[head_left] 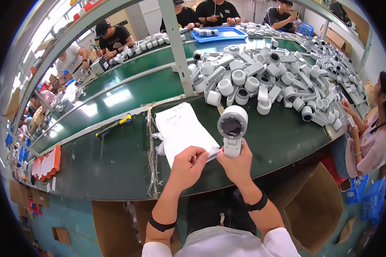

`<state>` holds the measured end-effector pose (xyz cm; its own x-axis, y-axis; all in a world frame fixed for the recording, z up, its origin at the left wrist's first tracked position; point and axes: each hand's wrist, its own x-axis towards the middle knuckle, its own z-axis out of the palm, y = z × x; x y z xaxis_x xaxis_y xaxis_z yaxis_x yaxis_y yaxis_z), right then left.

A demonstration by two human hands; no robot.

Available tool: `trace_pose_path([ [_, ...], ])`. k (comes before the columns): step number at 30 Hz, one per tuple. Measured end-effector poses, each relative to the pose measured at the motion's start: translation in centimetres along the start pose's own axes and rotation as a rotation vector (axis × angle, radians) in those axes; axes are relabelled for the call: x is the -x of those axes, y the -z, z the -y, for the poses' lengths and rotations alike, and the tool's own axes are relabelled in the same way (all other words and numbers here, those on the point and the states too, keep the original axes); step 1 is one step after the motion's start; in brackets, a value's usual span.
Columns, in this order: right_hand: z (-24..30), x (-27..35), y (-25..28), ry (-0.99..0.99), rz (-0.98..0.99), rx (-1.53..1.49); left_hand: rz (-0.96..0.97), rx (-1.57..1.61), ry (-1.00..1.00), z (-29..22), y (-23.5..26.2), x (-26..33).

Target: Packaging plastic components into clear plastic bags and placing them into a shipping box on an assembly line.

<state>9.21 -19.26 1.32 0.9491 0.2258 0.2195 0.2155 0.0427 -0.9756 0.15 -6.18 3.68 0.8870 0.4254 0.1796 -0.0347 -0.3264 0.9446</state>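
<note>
My right hand (236, 166) is wrapped round the handle of a white handheld fan (233, 122), its round head up and its dark round opening facing me. A stack of thin white plastic bags (182, 130) lies flat on the dark green table (278, 137) just left of the fan. At the stack's near right corner my left hand (188, 166) is closed, thumb and finger pinching the edge of a bag. The tip of that edge reaches the right hand's thumb; whether the right hand grips it too, I cannot make out.
A big heap of similar white fans (261, 70) covers the table's far right. A yellow and black tool (113, 125) and orange-white packets (47, 163) lie leftward. A metal post (176, 51) stands ahead. Cardboard boxes (311, 210) are below the edge; a person (369, 137) sits at right.
</note>
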Motion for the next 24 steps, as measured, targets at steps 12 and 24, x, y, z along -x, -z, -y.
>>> trace_pose_path([
  [12,1.5,3.4,6.8,-0.049,0.389,-0.140,-0.139,0.233,0.117,0.2,-1.6,-1.7],
  [24,2.5,-1.9,8.1,-0.218,1.050,0.190,0.235,0.283,0.284,-0.3,1.9,-1.6],
])
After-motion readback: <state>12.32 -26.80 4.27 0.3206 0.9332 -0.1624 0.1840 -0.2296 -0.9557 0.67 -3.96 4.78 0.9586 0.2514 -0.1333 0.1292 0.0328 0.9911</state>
